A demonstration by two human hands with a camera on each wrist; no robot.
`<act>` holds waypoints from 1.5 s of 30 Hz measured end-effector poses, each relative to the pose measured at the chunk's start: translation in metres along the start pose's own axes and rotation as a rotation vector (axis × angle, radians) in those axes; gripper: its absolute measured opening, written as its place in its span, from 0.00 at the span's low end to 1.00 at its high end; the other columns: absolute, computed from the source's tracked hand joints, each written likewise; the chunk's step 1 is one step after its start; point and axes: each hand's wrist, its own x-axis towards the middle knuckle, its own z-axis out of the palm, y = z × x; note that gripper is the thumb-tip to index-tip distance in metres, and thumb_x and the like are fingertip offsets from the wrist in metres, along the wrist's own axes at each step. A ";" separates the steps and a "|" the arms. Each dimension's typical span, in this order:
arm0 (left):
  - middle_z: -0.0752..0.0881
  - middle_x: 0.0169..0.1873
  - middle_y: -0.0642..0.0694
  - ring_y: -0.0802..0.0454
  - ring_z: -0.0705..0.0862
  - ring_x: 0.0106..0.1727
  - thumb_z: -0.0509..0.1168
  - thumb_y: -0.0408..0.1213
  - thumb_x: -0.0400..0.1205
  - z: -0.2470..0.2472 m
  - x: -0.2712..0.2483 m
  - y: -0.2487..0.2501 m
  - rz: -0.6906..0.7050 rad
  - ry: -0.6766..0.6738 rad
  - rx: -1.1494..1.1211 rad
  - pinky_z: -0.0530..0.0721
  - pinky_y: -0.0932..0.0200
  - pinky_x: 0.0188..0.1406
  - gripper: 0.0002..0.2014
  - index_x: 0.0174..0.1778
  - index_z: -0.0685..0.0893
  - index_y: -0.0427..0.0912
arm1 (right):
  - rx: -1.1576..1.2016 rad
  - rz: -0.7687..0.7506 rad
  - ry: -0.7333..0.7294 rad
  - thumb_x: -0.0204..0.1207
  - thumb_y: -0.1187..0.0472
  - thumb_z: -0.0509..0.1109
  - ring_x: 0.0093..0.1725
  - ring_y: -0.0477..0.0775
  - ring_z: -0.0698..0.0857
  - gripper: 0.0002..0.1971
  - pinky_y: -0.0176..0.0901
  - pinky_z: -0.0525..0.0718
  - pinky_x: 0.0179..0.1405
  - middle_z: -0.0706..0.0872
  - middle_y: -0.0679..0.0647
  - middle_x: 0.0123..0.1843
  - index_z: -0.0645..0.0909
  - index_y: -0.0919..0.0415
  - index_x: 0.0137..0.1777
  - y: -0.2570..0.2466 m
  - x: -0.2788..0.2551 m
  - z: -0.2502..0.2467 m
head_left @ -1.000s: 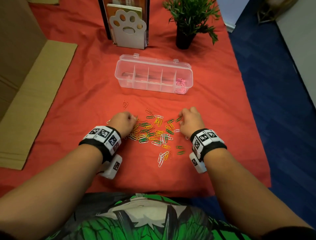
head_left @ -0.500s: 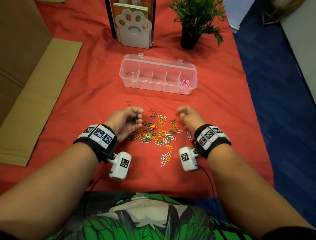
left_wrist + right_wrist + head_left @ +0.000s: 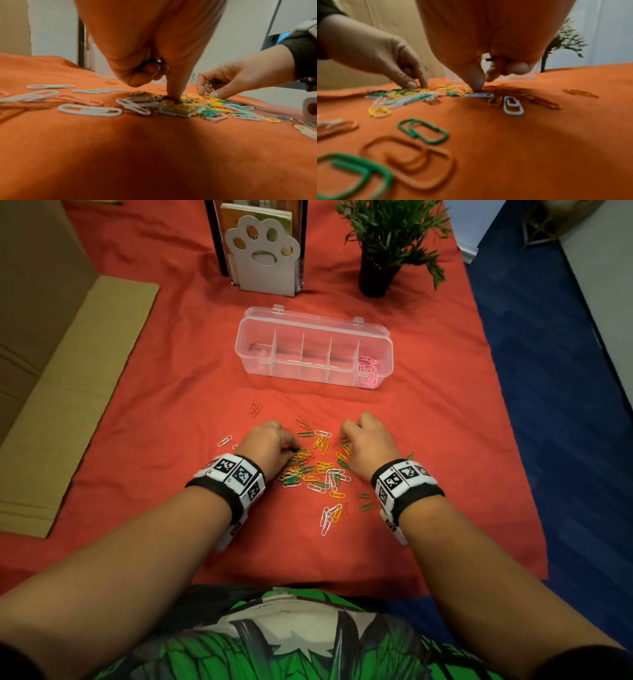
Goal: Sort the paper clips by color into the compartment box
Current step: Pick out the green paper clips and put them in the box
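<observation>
A loose pile of green, yellow, white and orange paper clips (image 3: pixel 318 470) lies on the red cloth. Behind it stands the clear compartment box (image 3: pixel 313 326), open, with pink clips (image 3: pixel 368 371) in its rightmost compartment. My left hand (image 3: pixel 274 440) is down on the pile's left side; its curled fingers hold dark green clips (image 3: pixel 152 61) while the index fingertip (image 3: pixel 175 94) presses into the pile. My right hand (image 3: pixel 363 436) is on the pile's right side, a green clip (image 3: pixel 489 59) tucked in its curled fingers, its thumb tip (image 3: pixel 476 86) touching the clips.
A paw-shaped holder (image 3: pixel 263 254) and a potted plant (image 3: pixel 383 244) stand behind the box. Flattened cardboard (image 3: pixel 68 392) lies along the left. The table's right edge (image 3: pixel 513 440) drops to blue floor. Stray clips (image 3: pixel 255 407) lie between pile and box.
Half a second ago both hands were raised a little off the pile with green clips pinched. Both have come back down onto the clips.
</observation>
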 end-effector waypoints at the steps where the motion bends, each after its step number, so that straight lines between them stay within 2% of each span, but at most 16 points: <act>1: 0.81 0.45 0.38 0.41 0.82 0.51 0.69 0.35 0.75 0.001 0.000 0.000 0.003 0.005 0.012 0.77 0.58 0.52 0.11 0.53 0.88 0.45 | -0.069 -0.029 0.005 0.69 0.67 0.66 0.53 0.63 0.77 0.14 0.50 0.77 0.50 0.74 0.59 0.51 0.76 0.56 0.54 -0.003 -0.001 0.000; 4: 0.80 0.47 0.37 0.39 0.81 0.52 0.67 0.37 0.76 0.005 0.002 -0.002 -0.018 -0.009 0.053 0.80 0.52 0.53 0.10 0.51 0.86 0.40 | -0.164 -0.066 -0.022 0.70 0.68 0.64 0.54 0.63 0.76 0.14 0.52 0.76 0.51 0.74 0.58 0.53 0.74 0.59 0.55 -0.009 -0.001 -0.001; 7: 0.81 0.48 0.36 0.39 0.81 0.52 0.65 0.37 0.78 0.007 0.004 -0.004 -0.050 0.019 0.002 0.76 0.54 0.53 0.08 0.47 0.84 0.37 | -0.024 0.025 -0.086 0.72 0.68 0.63 0.55 0.62 0.77 0.10 0.52 0.77 0.54 0.76 0.60 0.54 0.75 0.61 0.53 -0.009 0.004 -0.006; 9: 0.83 0.47 0.39 0.42 0.81 0.51 0.64 0.36 0.79 0.005 0.005 -0.008 -0.114 0.070 -0.105 0.73 0.57 0.51 0.06 0.46 0.82 0.38 | 0.279 0.155 -0.075 0.74 0.69 0.63 0.47 0.58 0.79 0.06 0.48 0.78 0.50 0.79 0.58 0.47 0.76 0.59 0.49 -0.008 0.010 -0.010; 12: 0.80 0.33 0.49 0.54 0.77 0.34 0.64 0.33 0.80 -0.002 0.004 -0.012 -0.275 0.060 -0.495 0.72 0.59 0.41 0.02 0.42 0.79 0.44 | 0.833 0.318 -0.042 0.77 0.72 0.60 0.29 0.46 0.70 0.13 0.40 0.72 0.30 0.72 0.48 0.32 0.78 0.56 0.55 -0.007 0.012 -0.015; 15: 0.80 0.22 0.53 0.62 0.73 0.20 0.59 0.25 0.80 -0.010 0.000 -0.011 -0.400 0.017 -1.110 0.71 0.66 0.23 0.12 0.37 0.78 0.46 | 1.356 0.428 -0.085 0.76 0.75 0.54 0.27 0.45 0.67 0.16 0.33 0.65 0.22 0.70 0.49 0.32 0.78 0.57 0.49 -0.009 0.007 -0.025; 18: 0.80 0.19 0.52 0.60 0.73 0.21 0.53 0.24 0.79 -0.025 -0.005 -0.005 -0.466 -0.058 -1.427 0.71 0.70 0.20 0.13 0.38 0.78 0.44 | 1.730 0.576 -0.153 0.76 0.68 0.54 0.29 0.48 0.71 0.10 0.37 0.67 0.26 0.71 0.52 0.32 0.73 0.58 0.37 -0.012 0.002 -0.031; 20: 0.79 0.21 0.51 0.58 0.72 0.22 0.52 0.27 0.75 -0.031 -0.007 -0.005 -0.474 -0.115 -1.557 0.73 0.67 0.22 0.12 0.37 0.78 0.43 | 1.572 0.575 -0.171 0.77 0.67 0.56 0.28 0.49 0.70 0.11 0.37 0.67 0.24 0.72 0.52 0.31 0.72 0.58 0.35 -0.013 0.001 -0.028; 22: 0.78 0.23 0.49 0.55 0.72 0.24 0.54 0.34 0.71 -0.034 -0.008 -0.006 -0.498 -0.161 -1.612 0.74 0.65 0.25 0.07 0.33 0.78 0.43 | 1.067 0.429 -0.201 0.76 0.68 0.62 0.30 0.49 0.73 0.12 0.38 0.70 0.26 0.77 0.52 0.33 0.74 0.55 0.33 -0.014 -0.001 -0.023; 25: 0.73 0.21 0.51 0.57 0.69 0.21 0.55 0.45 0.80 -0.028 -0.005 -0.005 -0.575 -0.135 -1.517 0.71 0.67 0.20 0.15 0.27 0.72 0.46 | 0.393 0.186 -0.216 0.74 0.67 0.63 0.40 0.51 0.76 0.08 0.38 0.73 0.40 0.77 0.52 0.41 0.80 0.56 0.37 -0.012 -0.007 -0.015; 27: 0.69 0.19 0.52 0.60 0.65 0.17 0.58 0.47 0.83 -0.021 -0.003 -0.002 -0.543 -0.037 -1.293 0.65 0.69 0.16 0.17 0.28 0.71 0.47 | 0.311 0.110 -0.181 0.73 0.69 0.62 0.41 0.51 0.76 0.09 0.39 0.74 0.43 0.71 0.50 0.41 0.84 0.60 0.44 -0.011 -0.014 -0.009; 29: 0.71 0.16 0.55 0.62 0.66 0.16 0.63 0.46 0.81 -0.011 -0.004 -0.002 -0.439 0.018 -0.915 0.64 0.68 0.18 0.15 0.28 0.75 0.47 | 0.297 0.077 -0.165 0.71 0.72 0.62 0.42 0.53 0.77 0.12 0.43 0.78 0.46 0.71 0.51 0.43 0.84 0.60 0.47 -0.011 -0.018 -0.003; 34: 0.86 0.33 0.45 0.48 0.83 0.37 0.70 0.47 0.75 0.000 -0.006 -0.003 -0.280 0.059 -0.228 0.76 0.59 0.39 0.08 0.40 0.88 0.47 | 0.221 0.063 -0.140 0.72 0.67 0.65 0.52 0.62 0.81 0.08 0.50 0.81 0.54 0.75 0.55 0.48 0.79 0.60 0.50 -0.009 -0.018 0.004; 38: 0.90 0.49 0.44 0.44 0.86 0.52 0.69 0.43 0.75 0.002 -0.009 -0.002 -0.174 0.070 0.014 0.79 0.59 0.50 0.09 0.50 0.88 0.48 | -0.010 -0.007 -0.103 0.73 0.66 0.65 0.57 0.65 0.80 0.09 0.53 0.80 0.58 0.79 0.60 0.53 0.76 0.62 0.53 -0.013 -0.020 0.008; 42: 0.86 0.49 0.37 0.38 0.82 0.52 0.64 0.42 0.79 0.001 -0.009 0.001 -0.099 0.044 0.129 0.76 0.54 0.47 0.10 0.47 0.84 0.40 | 0.152 0.057 -0.099 0.73 0.67 0.63 0.50 0.60 0.82 0.05 0.46 0.80 0.51 0.81 0.58 0.50 0.78 0.61 0.47 -0.013 -0.015 -0.001; 45: 0.85 0.49 0.34 0.36 0.81 0.52 0.61 0.42 0.81 0.001 -0.007 -0.001 -0.109 0.022 0.152 0.76 0.51 0.48 0.12 0.47 0.82 0.36 | 0.530 0.195 -0.100 0.75 0.68 0.65 0.29 0.46 0.77 0.07 0.36 0.73 0.34 0.78 0.49 0.31 0.78 0.55 0.43 -0.012 -0.006 -0.012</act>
